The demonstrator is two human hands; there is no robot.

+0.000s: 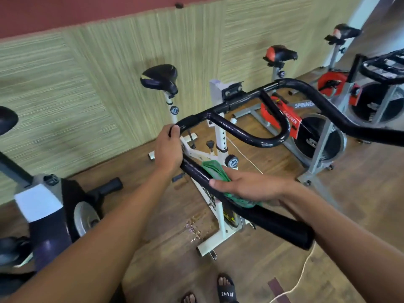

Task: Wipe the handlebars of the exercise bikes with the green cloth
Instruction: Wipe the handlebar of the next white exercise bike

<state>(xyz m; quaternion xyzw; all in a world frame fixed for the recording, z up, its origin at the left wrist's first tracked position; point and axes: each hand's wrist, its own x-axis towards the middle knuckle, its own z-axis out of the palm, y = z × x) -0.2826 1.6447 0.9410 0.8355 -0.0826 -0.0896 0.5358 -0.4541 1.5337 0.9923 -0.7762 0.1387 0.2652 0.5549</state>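
Where the room is seen from beside the person at work, the following stand, largest first.

Wood floor (166, 270), brown planks, with a small wet or glittering patch near the base of the white bike.

Wall panelling (87, 73), pale green, ribbed, behind the row of machines.

White exercise bike (220, 136), nearest the person, black saddle (160, 78) toward the wall.

Grey spin bike (322, 147) with red trim, just beside the white one on the right. More bikes stand beyond it.

Dark exercise bike (52, 226), at the left edge, partly out of view.

Black handlebar (282, 228) of the white bike: a long tube with an inner loop, its padded near end pointing at the person.

Left hand (168, 149): fingers curled round the bend of the handlebar, gripping it, above the cloth.

Right hand (249, 186): laid over the near arm of the handlebar, fingers close together on the far side, thumb stretched along the top of the tube.

Green cloth (215, 171): wrapped on the bar under the right hand. It bunches out beyond the fingertips toward the left hand, and a strip shows below the palm.

Black sandal (226, 290), on a foot at the bottom edge.

White cord (303, 272), trailing across the floor.
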